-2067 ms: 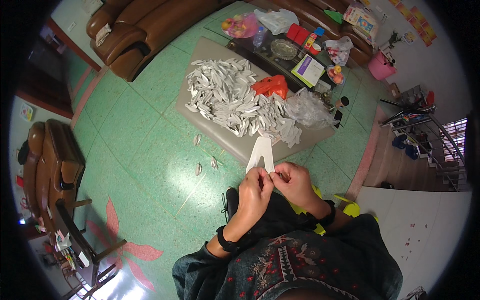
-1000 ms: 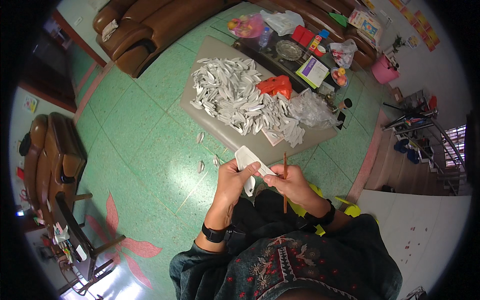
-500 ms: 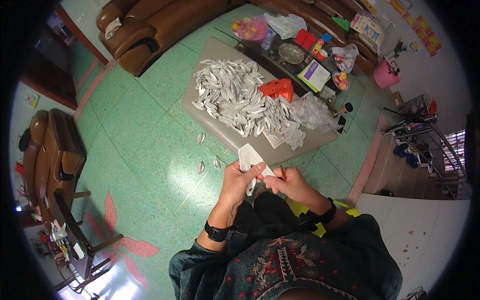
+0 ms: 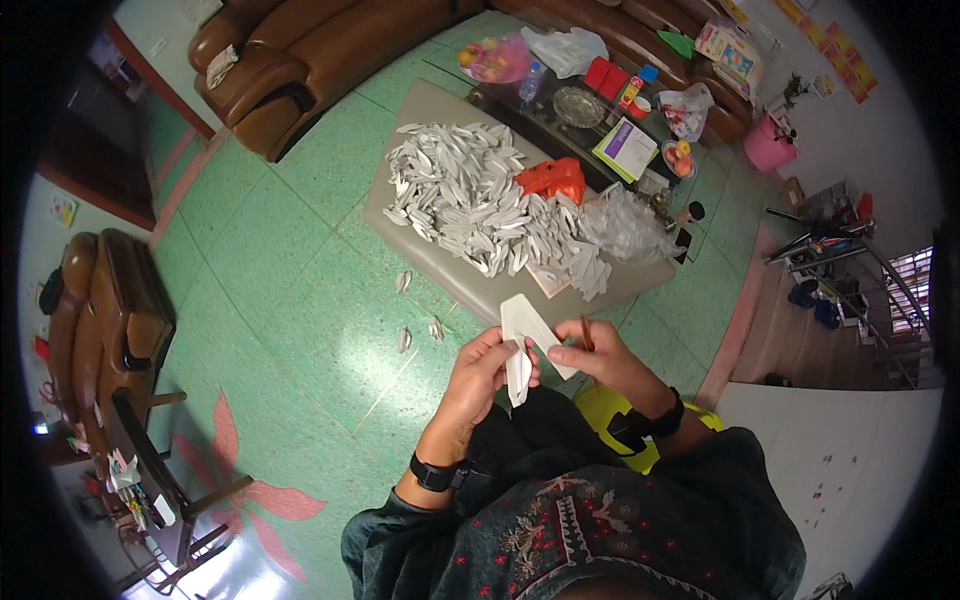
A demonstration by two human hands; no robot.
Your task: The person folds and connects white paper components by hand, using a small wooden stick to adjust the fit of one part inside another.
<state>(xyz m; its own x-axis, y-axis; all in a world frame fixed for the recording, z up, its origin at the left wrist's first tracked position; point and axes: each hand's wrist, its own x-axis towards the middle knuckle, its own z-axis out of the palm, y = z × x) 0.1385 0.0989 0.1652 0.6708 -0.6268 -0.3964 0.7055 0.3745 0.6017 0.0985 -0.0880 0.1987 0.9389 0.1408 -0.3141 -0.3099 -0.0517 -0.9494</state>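
Note:
In front of my lap, my left hand (image 4: 478, 378) pinches a narrow, pointed white piece (image 4: 518, 376) between thumb and fingers. My right hand (image 4: 610, 364) grips the lower right end of a flat white strip (image 4: 535, 328), whose upper end meets the narrow piece. Whether the two are one folded thing, I cannot tell. A thin brown stick (image 4: 587, 334) also sticks up from my right fingers. Beyond my hands, a large heap of similar pointed white pieces (image 4: 455, 190) covers much of a padded grey bench (image 4: 410, 250).
A red plastic bag (image 4: 553, 180) and a clear bag (image 4: 630, 222) lie beside the heap. Several pointed pieces (image 4: 404, 340) lie on the green floor. Behind stands a dark table with a glass dish (image 4: 580, 106) and fruit. Yellow stool (image 4: 605, 425) beneath me; stairs at right.
The white strip has tilted and its upper end moved slightly right. My hands have moved a little apart, the right one rightward, and the narrow piece under my left thumb shows more fully.

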